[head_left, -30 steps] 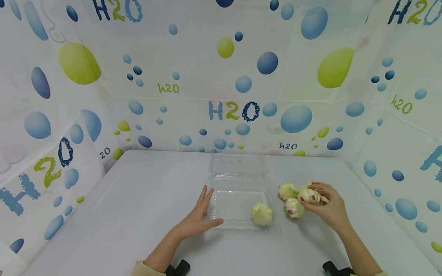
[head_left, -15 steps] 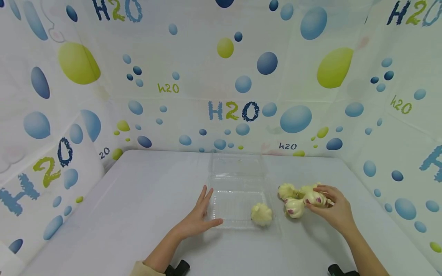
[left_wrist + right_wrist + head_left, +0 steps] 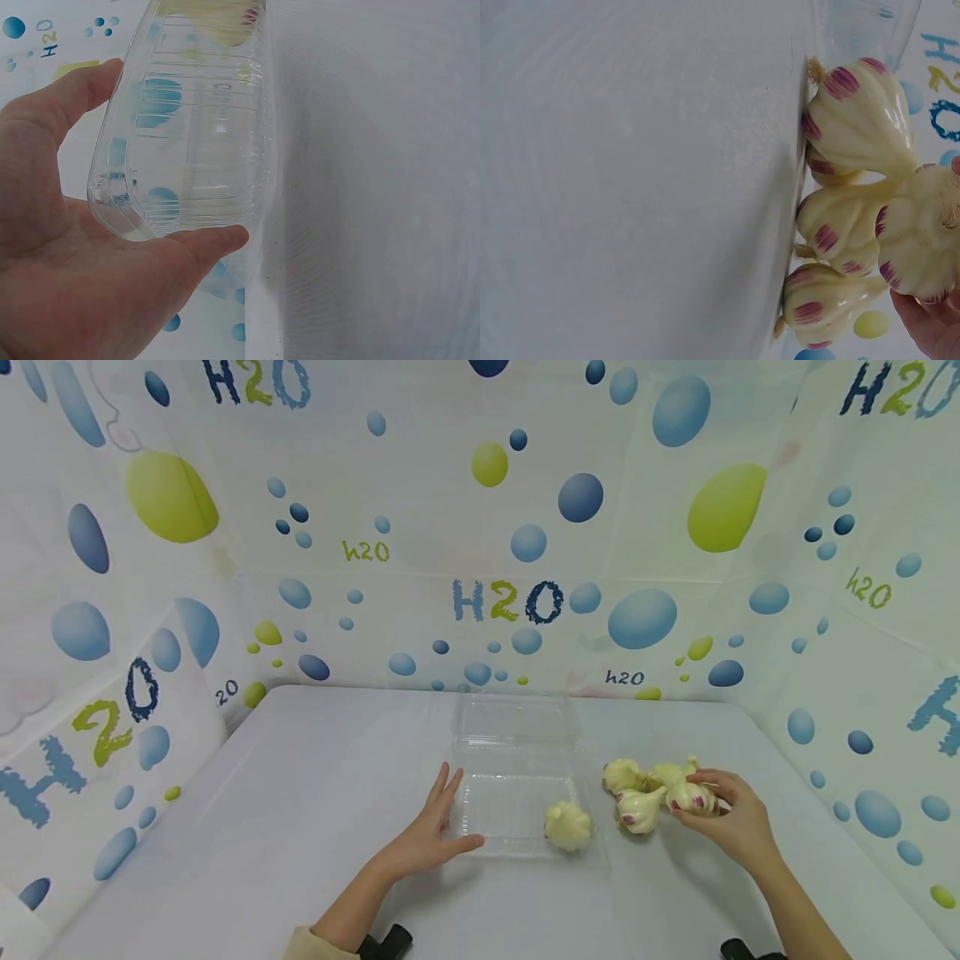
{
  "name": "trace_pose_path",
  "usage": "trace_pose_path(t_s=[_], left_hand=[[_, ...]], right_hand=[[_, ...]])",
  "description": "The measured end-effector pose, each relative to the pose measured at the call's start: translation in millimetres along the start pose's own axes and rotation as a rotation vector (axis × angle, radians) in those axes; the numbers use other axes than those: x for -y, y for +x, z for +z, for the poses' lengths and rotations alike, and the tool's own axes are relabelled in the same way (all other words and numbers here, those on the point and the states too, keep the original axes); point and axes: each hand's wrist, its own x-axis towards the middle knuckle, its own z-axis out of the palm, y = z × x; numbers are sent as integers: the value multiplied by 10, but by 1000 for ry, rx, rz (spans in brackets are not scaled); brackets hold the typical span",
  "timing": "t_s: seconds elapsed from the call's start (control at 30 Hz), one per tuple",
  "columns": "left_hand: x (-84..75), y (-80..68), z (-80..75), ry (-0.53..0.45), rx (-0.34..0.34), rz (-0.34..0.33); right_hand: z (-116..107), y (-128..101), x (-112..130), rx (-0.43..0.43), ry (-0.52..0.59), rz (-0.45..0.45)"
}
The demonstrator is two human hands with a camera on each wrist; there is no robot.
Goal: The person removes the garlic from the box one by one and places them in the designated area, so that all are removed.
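**Right hand drifts outward with its garlic bulb**

Your right hand (image 3: pixel 731 822) has slid a little toward the counter's right edge, carrying the garlic bulb (image 3: pixel 692 797) its fingers (image 3: pixel 705 775) curl around; your left hand (image 3: pixel 433 827) has not shifted. One bulb (image 3: pixel 567 825) already lies in the clear clamshell tray (image 3: pixel 510 777), at its near right corner. Three more (image 3: pixel 637 789) sit clustered on the counter (image 3: pixel 300 810) just right of the tray, beside the held one. Your left fingers lie spread and straight against the tray's left wall.
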Motion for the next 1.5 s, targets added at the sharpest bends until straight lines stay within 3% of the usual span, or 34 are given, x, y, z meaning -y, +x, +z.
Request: trace_pose_path(t_s=[0.33, 0.73, 1.5], left_hand=[[-11, -8, -1, 4, 5, 9], [14, 5, 1, 9, -1, 6], [31, 7, 5, 24, -3, 15]], right_hand=[[37, 33, -38, 107, 3, -24], [97, 74, -70, 165, 0, -29], [135, 71, -68, 196, -13, -25]])
